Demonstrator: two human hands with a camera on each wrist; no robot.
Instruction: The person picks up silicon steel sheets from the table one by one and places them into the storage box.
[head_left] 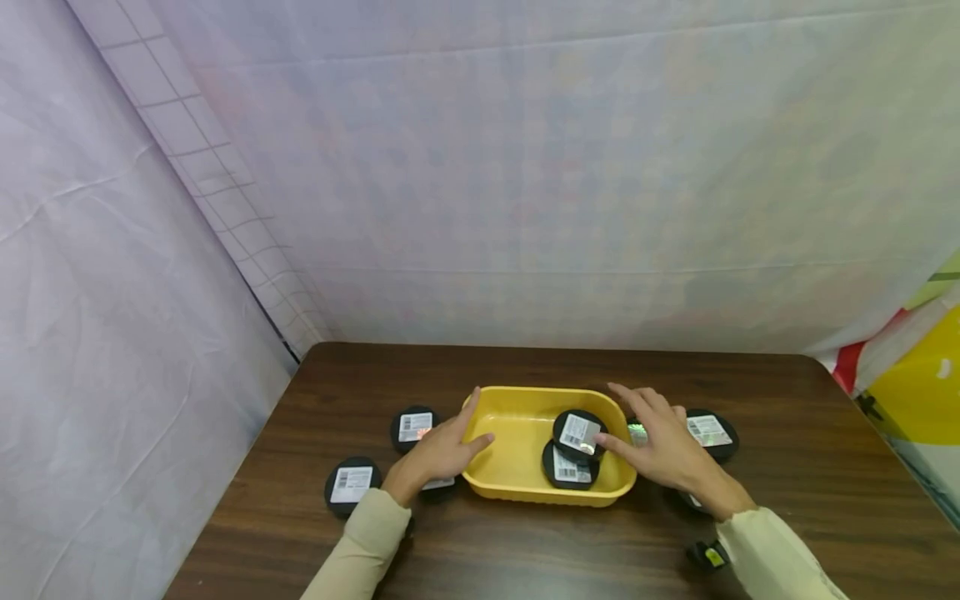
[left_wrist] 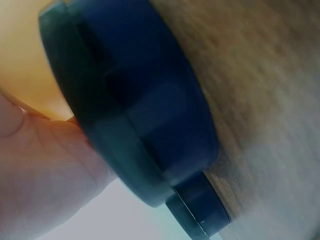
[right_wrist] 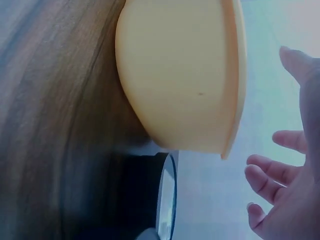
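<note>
A yellow plastic tub [head_left: 510, 492] stands on the table between the two hands. Inside it, to the right, one round black container with a white label [head_left: 579, 433] overlaps another black container [head_left: 571, 472]. My left hand [head_left: 442, 450] is at the tub's left rim, its index finger and thumb extended. Over the right rim is my right hand [head_left: 660, 442], fingers spread, its thumb tip overlapping the upper container in the head view. In the right wrist view, the right hand [right_wrist: 287, 185] shows nothing in its grasp. A dark round container [left_wrist: 145, 95] fills much of the left wrist view.
Left of the tub lie more black containers [head_left: 352, 485], one partly hidden by the left hand. Others [head_left: 711, 433] lie on the right, some partly behind the right hand. A small black object with a yellow-green patch [head_left: 708, 556] sits near the right sleeve. White cloth [head_left: 562, 183] hangs behind the table.
</note>
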